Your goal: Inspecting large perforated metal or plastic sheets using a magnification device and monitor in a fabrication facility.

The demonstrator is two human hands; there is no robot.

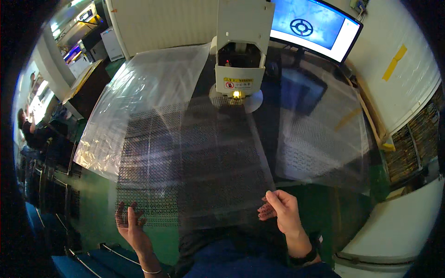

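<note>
The person's two hands hold a see-through sheet [213,157] printed with rows of small dark marks. It stretches away from them, its far end beneath the lit head of a pale machine [240,76]. The left hand [133,226] grips the near left corner, thumb above, fingers showing through from below. The right hand [286,211] pinches the right edge near its near corner. A clear film [160,74] lies on the left.

Dim overall | monitor [308,23] bright | glare on plastic film [125,95] | streaky reflections across held sheet [204,160] | fisheye rim black
</note>
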